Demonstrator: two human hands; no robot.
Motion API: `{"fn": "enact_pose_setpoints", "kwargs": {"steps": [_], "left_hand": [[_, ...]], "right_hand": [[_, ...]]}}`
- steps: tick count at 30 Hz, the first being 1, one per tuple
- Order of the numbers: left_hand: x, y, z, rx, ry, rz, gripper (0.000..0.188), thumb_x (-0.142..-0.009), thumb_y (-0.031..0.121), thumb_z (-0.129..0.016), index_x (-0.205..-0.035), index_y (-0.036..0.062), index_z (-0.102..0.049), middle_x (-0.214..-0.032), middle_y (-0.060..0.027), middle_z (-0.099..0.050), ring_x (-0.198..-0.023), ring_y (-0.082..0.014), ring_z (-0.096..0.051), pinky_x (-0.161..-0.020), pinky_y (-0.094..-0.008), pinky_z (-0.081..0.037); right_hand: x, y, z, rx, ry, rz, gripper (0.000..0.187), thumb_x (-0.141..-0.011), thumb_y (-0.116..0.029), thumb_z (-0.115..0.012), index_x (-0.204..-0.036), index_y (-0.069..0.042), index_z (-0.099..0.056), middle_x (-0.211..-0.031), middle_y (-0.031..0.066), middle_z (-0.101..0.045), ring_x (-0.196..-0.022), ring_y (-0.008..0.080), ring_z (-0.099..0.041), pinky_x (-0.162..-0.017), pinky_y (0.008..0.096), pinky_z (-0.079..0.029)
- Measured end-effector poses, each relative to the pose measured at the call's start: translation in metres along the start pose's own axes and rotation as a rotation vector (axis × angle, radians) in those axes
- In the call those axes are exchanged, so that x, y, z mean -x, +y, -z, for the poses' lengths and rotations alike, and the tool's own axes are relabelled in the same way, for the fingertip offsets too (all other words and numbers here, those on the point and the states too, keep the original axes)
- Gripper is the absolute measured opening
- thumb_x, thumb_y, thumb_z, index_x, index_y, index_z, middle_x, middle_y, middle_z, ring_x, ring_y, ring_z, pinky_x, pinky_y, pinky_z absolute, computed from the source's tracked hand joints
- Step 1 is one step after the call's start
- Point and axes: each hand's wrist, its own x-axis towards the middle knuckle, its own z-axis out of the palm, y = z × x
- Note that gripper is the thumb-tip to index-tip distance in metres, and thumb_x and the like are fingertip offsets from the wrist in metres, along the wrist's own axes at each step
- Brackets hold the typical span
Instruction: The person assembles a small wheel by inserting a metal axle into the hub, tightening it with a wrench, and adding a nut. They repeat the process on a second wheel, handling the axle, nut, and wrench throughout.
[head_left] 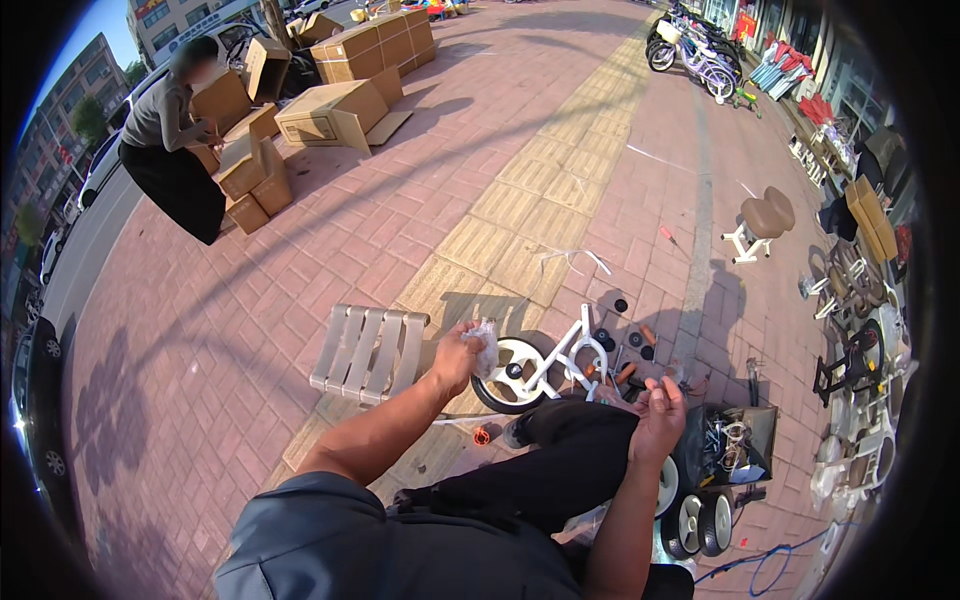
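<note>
My left hand is closed round a crumpled clear plastic bag; what the bag contains is too small to tell. Just beyond my knees, a white children's bike frame lies on the paving, joined to a white spoked wheel with a black tyre. My right hand is raised to the right of the frame, palm up, with its fingers curled together. Whatever may be in those fingers is too small to make out. Black round parts and brown grips lie beyond it.
A slatted grey stool stands left of the wheel. A black toolbox and loose wheels sit at my right. Farther off are a brown-seated stool, parked bikes, and a person bending over cardboard boxes.
</note>
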Motion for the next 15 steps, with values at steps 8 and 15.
{"fn": "enact_pose_setpoints", "kwargs": {"steps": [8,15], "left_hand": [[0.062,-0.088,-0.061,-0.485,-0.308,0.213,0.044,-0.084,0.001,-0.06,-0.128,-0.0009,-0.06,-0.101,-0.0091,-0.066,-0.09,-0.017,-0.063,-0.077,-0.0292,-0.051],[0.062,-0.086,-0.059,-0.609,-0.353,0.175,0.043,-0.082,0.004,-0.06,-0.126,0.0027,-0.062,-0.102,-0.0125,-0.069,-0.088,-0.0195,-0.065,-0.076,-0.032,-0.052]], "right_hand": [[0.0,0.0,0.005,0.039,0.024,-0.005,0.037,-0.097,-0.008,-0.061,-0.13,0.004,-0.052,-0.113,0.0122,-0.067,-0.085,0.0122,-0.062,-0.075,0.0267,-0.053],[-0.001,0.001,0.004,0.041,0.027,0.004,0.035,-0.096,-0.007,-0.062,-0.129,0.004,-0.054,-0.111,0.0119,-0.068,-0.082,0.0118,-0.062,-0.075,0.0267,-0.054]]}}
